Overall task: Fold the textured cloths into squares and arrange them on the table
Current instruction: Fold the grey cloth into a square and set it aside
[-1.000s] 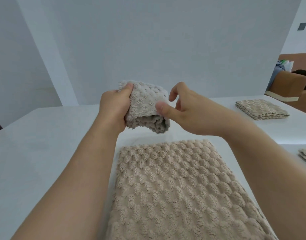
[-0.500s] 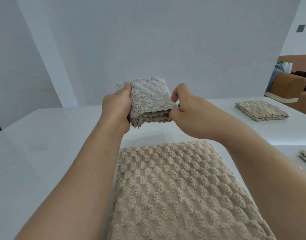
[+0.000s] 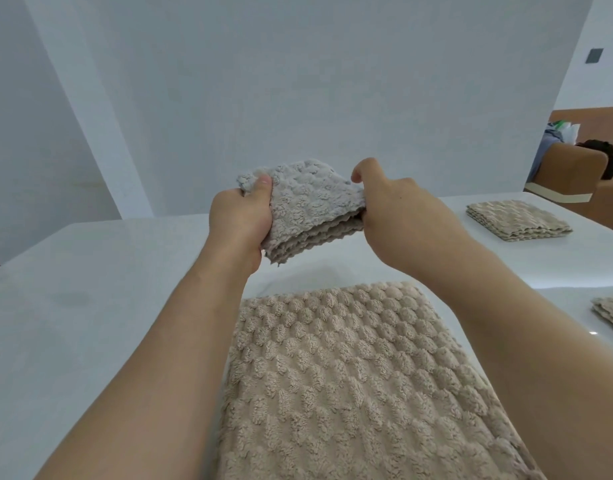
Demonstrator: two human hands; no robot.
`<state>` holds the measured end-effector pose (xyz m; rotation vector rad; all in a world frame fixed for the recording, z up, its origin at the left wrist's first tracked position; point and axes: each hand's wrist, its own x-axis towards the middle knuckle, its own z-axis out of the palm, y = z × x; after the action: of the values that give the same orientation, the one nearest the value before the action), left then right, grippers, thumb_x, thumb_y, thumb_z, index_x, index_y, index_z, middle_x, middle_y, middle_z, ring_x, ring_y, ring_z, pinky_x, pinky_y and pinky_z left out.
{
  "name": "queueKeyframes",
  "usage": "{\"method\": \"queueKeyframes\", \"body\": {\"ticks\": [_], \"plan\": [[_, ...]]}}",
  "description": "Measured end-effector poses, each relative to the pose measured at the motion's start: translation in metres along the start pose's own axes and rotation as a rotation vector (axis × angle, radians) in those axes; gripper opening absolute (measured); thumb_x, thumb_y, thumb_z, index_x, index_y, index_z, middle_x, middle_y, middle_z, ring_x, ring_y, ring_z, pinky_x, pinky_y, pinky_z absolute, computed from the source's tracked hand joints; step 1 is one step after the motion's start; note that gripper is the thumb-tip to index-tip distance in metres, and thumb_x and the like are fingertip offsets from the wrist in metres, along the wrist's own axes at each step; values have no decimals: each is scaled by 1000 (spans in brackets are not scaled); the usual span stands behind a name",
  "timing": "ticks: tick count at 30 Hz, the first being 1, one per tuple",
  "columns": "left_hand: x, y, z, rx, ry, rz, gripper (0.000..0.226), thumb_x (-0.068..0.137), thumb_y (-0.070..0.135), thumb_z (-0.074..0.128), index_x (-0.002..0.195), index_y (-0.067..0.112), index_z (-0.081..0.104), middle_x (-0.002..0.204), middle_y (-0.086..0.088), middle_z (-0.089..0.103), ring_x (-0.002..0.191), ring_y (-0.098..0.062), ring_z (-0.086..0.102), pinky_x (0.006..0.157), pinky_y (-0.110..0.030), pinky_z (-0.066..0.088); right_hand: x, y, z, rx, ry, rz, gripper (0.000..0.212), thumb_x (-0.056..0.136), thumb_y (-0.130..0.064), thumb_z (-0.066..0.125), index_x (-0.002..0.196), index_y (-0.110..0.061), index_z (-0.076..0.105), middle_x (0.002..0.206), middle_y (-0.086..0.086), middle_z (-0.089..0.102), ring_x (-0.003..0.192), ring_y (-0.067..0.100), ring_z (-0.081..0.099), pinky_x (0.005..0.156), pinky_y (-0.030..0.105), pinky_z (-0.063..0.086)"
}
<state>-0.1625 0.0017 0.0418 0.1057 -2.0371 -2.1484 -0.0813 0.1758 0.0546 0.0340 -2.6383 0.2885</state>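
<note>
Head view: right hand (image 3: pixel 398 220) now pinches folded cloth (image 3: pixel 312 206).

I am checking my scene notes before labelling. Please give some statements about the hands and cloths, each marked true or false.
1. The left hand and the right hand hold the grey cloth above the table. True.
2. The large beige cloth is crumpled in a heap. False: it lies spread flat on the table.
3. A folded beige cloth lies at the table's far right. True.
4. The grey cloth is a single layer. False: several layers show at its lower edge.
</note>
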Motion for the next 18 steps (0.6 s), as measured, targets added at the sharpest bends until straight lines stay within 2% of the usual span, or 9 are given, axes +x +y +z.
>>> {"method": "queueKeyframes", "body": {"ticks": [4, 6, 8, 9, 11, 13, 15, 17, 18], "plan": [[3, -1, -3, 28, 6, -4, 32, 96, 40, 67, 95, 8, 69, 100, -13, 76, 90, -31, 75, 87, -52, 60, 4, 3, 0, 114, -162, 29, 41, 97, -6, 38, 135, -19, 44, 89, 10, 62, 77, 30, 66, 70, 45, 59], [4, -1, -3, 31, 7, 4, 33, 94, 42, 68, 95, 9, 70, 98, -12, 76, 89, -31, 75, 87, -53, 60, 6, 4, 0, 226, -219, 72, 47, 97, -5, 39, 140, -23, 43, 97, 9, 67, 79, 25, 70, 68, 39, 59], [4, -2, -4, 46, 9, 19, 34, 93, 44, 67, 95, 10, 70, 98, -10, 76, 89, -31, 75, 87, -52, 60, 7, 8, -1, 506, -328, 143, 51, 97, -1, 47, 142, -24, 41, 100, 10, 73, 74, 18, 75, 66, 36, 60], [4, -1, -5, 54, 11, 28, 35, 93, 46, 66, 96, 11, 70, 98, -10, 76, 90, -30, 75, 88, -51, 60, 7, 11, -4, 711, -412, 175, 57, 96, 3, 53, 145, -21, 39, 101, 14, 75, 78, 20, 77, 73, 39, 62], [4, 1, -6, 68, 22, 64, 39, 90, 50, 66, 97, 12, 69, 100, -9, 75, 91, -29, 74, 89, -51, 60, 8, 18, -10, 1058, -581, 249, 73, 92, 12, 57, 148, -28, 34, 111, 22, 74, 94, 35, 76, 89, 47, 59], [3, 1, -6, 92, 26, 121, 38, 90, 51, 65, 95, 13, 69, 99, -9, 75, 91, -28, 74, 89, -50, 60, 11, 25, -11, 1214, -650, 311, 75, 92, 11, 51, 148, -33, 32, 124, 25, 68, 106, 44, 71, 98, 54, 54], [-2, 2, -1, 152, 10, 189, 36, 93, 50, 64, 92, 15, 69, 96, -7, 75, 90, -26, 73, 87, -50, 60, 15, 29, -6, 1263, -636, 366, 54, 96, -2, 52, 144, -22, 42, 131, 26, 64, 111, 43, 69, 101, 58, 51], [-10, 1, 8, 229, -8, 276, 36, 94, 51, 61, 89, 17, 68, 92, -4, 75, 88, -24, 72, 86, -50, 59, 19, 31, 3, 1272, -603, 455, 34, 101, -25, 56, 132, -11, 53, 126, 24, 67, 108, 40, 70, 99, 55, 54], [-14, 1, 12, 264, -18, 316, 36, 95, 52, 60, 88, 17, 67, 90, -2, 74, 87, -23, 71, 86, -49, 58, 20, 31, 9, 1278, -579, 492, 35, 102, -37, 56, 126, -12, 56, 120, 21, 70, 105, 37, 71, 96, 52, 56]]}}
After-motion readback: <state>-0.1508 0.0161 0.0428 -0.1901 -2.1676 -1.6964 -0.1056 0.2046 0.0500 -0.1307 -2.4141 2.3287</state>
